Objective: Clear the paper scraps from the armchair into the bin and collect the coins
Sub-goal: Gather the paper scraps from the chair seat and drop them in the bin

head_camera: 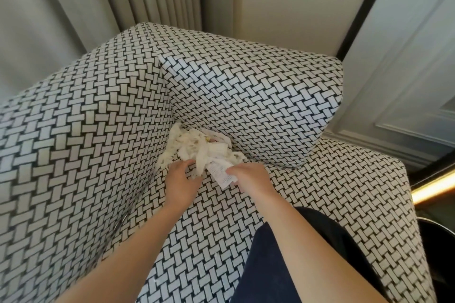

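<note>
Scraps (197,149) are heaped in the armchair (73,155) seat's back corner. One printed slip (222,174) is pinched by the right hand (248,177); the left hand (181,181), fingers loosely extended, touches the heap. Shreds could be scattered, and unseen coins pushed into the seam, by hasty scooping.

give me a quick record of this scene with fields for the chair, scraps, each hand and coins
armchair: black-and-white woven pattern
paper scraps: heaped in the seat's back corner, between armrest and cushion
left hand: fingers touch the heap's near edge
right hand: pinches a printed slip at the heap's front
coins: none visible
</note>
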Motion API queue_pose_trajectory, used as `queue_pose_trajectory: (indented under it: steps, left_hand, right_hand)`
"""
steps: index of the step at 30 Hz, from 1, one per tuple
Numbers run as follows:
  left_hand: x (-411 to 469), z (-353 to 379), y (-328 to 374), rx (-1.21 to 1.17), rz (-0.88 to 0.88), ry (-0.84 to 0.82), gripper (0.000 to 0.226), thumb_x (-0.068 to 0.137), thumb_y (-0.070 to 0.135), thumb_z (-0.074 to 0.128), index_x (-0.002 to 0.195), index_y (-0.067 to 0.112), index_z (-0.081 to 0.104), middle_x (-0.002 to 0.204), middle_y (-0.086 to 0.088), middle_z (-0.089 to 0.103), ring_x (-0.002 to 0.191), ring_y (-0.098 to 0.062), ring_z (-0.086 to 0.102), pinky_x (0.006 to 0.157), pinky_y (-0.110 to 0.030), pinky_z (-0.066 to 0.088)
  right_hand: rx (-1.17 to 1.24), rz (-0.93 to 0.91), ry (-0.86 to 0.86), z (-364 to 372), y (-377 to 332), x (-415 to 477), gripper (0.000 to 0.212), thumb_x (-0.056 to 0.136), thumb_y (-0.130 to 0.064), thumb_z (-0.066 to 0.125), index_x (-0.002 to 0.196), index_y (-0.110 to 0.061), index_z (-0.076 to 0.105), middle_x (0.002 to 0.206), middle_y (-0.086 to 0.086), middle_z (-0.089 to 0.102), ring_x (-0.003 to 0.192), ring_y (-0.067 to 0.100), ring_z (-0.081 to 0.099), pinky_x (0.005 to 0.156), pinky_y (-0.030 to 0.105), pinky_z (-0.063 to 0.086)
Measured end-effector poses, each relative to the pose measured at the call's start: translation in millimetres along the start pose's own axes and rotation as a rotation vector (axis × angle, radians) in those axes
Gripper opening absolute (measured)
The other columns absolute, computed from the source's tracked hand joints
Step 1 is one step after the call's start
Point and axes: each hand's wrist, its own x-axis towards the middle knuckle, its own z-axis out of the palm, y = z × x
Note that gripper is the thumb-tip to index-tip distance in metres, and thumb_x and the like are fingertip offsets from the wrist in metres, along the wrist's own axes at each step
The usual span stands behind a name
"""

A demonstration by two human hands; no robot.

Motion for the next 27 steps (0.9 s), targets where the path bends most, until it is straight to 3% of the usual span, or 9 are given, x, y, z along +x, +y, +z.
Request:
queue_pose_trajectory:
  steps: [2,5,7,9,13,16,19,23,27]
  left_hand:
    - [0,2,-2,0.083,0.074,0.015,0.049,0.083,0.018,0.067,0.13,0.016,0.052,0.136,-0.007,0.045,0.127,-0.023,0.039,0.109,-0.038,0.033]
    - [1,5,-2,0.115,0.113,0.043,0.045,0.084,0.018,0.066,0.126,0.015,0.051,0.131,-0.005,0.047,0.12,-0.023,0.044,0.103,-0.035,0.039]
    - [1,5,3,0.08,0.087,0.075,0.042,0.084,0.014,0.065,0.122,0.015,0.048,0.129,-0.005,0.043,0.108,-0.021,0.051,0.092,-0.034,0.047]
    - [2,3,10,0.064,0.087,0.112,0.043,0.082,0.006,0.063,0.12,0.017,0.044,0.131,-0.005,0.036,0.107,-0.021,0.05,0.086,-0.03,0.048]
    - [12,0,20,0.392,0.297,0.148,0.049,0.077,0.005,0.061,0.12,0.025,0.05,0.14,-0.003,0.029,0.125,-0.026,0.027,0.103,-0.037,0.035]
    - [24,-3,28,0.604,0.413,0.005,0.039,0.084,0.013,0.058,0.118,0.031,0.055,0.155,0.005,0.012,0.138,-0.03,0.011,0.114,-0.046,0.016]
    - [39,-1,32,0.633,0.434,-0.156,0.041,0.086,0.017,0.056,0.124,0.033,0.051,0.157,0.009,0.006,0.142,-0.029,0.002,0.117,-0.047,0.007]
    - [49,4,35,0.497,0.382,-0.263,0.044,0.084,0.016,0.059,0.127,0.02,0.051,0.142,-0.005,0.043,0.133,-0.025,0.032,0.11,-0.036,0.025]
    - [44,-1,33,0.296,0.28,-0.195,0.031,0.087,0.013,0.057,0.118,0.015,0.058,0.134,-0.004,0.05,0.098,-0.012,0.057,0.082,-0.015,0.041]
  right_hand:
    - [0.038,-0.022,0.058,-5,3,1,0.032,0.084,-0.01,0.059,0.101,0.017,0.058,0.106,0.034,0.061,0.083,0.045,0.063,0.065,0.032,0.034]
    - [0.132,-0.022,0.132,-13,4,-1,0.024,0.085,-0.01,0.058,0.09,0.013,0.063,0.103,0.032,0.062,0.101,0.048,0.057,0.066,0.032,0.036]
    - [0.171,-0.033,0.178,-18,3,0,0.018,0.086,-0.011,0.057,0.073,-0.004,0.066,0.096,0.025,0.068,0.098,0.044,0.061,0.066,0.033,0.041]
    - [0.202,-0.052,0.241,-22,2,0,0.018,0.087,-0.014,0.056,0.073,-0.019,0.065,0.091,0.012,0.07,0.091,0.035,0.066,0.065,0.031,0.045]
    - [0.279,-0.056,0.353,-26,2,0,0.015,0.087,-0.018,0.056,0.091,-0.01,0.068,0.092,0.005,0.069,0.078,0.016,0.063,0.062,0.029,0.048]
    - [0.343,-0.049,0.373,-28,0,-1,0.014,0.089,-0.016,0.054,0.087,-0.008,0.066,0.085,0.002,0.066,0.074,0.013,0.061,0.066,0.033,0.052]
    - [0.415,-0.014,0.369,-31,-1,-2,0.013,0.088,-0.013,0.054,0.079,-0.013,0.063,0.079,-0.003,0.062,0.07,0.011,0.058,0.071,0.034,0.053]
    - [0.504,0.042,0.355,-34,0,2,0.007,0.088,-0.011,0.057,0.084,-0.011,0.063,0.083,-0.001,0.061,0.074,0.012,0.059,0.072,0.033,0.053]
    - [0.535,0.062,0.354,-35,0,3,0.008,0.088,-0.01,0.057,0.09,-0.009,0.064,0.083,-0.002,0.06,0.083,0.017,0.061,0.071,0.031,0.053]
